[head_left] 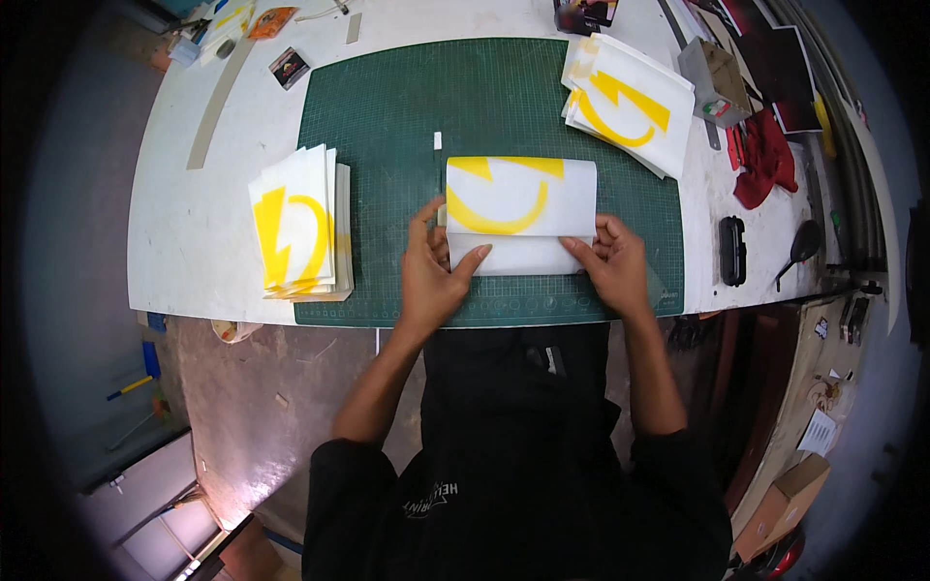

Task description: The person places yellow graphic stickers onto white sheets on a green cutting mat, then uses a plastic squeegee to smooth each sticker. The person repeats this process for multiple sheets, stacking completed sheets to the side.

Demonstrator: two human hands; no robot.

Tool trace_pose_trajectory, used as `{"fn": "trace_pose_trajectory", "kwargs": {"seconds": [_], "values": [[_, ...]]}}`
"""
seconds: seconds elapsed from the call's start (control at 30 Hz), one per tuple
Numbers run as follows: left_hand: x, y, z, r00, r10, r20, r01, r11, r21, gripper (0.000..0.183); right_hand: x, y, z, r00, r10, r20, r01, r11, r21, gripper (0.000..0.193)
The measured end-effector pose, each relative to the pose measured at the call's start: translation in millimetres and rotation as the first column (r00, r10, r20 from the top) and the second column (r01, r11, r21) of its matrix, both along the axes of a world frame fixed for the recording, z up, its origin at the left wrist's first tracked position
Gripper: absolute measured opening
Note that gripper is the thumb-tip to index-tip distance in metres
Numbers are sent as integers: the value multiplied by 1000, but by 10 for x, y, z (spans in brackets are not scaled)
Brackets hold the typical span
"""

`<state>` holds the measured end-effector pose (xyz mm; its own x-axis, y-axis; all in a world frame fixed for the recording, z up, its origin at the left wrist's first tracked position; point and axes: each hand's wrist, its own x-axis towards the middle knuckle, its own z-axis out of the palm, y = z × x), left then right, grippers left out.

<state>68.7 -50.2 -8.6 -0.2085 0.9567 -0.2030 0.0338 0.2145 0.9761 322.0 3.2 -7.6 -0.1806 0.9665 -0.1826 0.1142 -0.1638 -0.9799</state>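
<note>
A white sheet with a yellow curved and jagged print (523, 198) lies on the green cutting mat (387, 107) in front of me. A flap runs across it, with a plain white strip below the flap's near edge. My left hand (436, 276) pinches the sheet's left side, thumb on top near that edge. On the right side, my right hand (617, 266) grips it the same way, fingers curled around the border. What the fingers do underneath is hidden.
Left on the mat's edge stands a stack of similar printed sheets (300, 228). Another fanned pile (630, 107) lies at the far right. Beyond it are a metal box (715, 82), a red cloth (765, 160) and a black case (732, 252). A small white piece (437, 140) rests on the mat.
</note>
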Motion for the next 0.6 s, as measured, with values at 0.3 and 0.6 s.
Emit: {"fn": "trace_pose_trajectory", "kwargs": {"seconds": [0.3,0.6], "values": [[229,-285,-75,477,34,-878,551,767,329,43,-102,5,147,961,-32,273,26,999,25,35],[301,-331,-104,573,-14,-820,490,807,329,46,-169,-498,34,784,-111,611,-392,675,625,29]]}}
